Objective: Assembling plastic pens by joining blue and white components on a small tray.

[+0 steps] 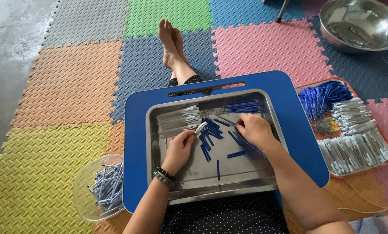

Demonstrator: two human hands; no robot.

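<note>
A steel tray [211,182] rests on a blue lap board [135,130] over my legs. Loose blue pen parts [211,130] lie scattered in the tray's middle, and a row of clear pen barrels with white ends [176,119] lies at its far left. My left hand [179,147] is closed on one white-tipped pen barrel [200,128], its tip pointing up and right. My right hand [254,130] rests on the tray among the blue parts, fingers curled over a few of them.
A clear bowl [83,190] with assembled pens sits on the floor mat at my left. A red-rimmed tray [345,173] of blue parts and white barrels lies at my right. A steel bowl [360,24] stands far right. Coloured foam mats [64,86] cover the floor.
</note>
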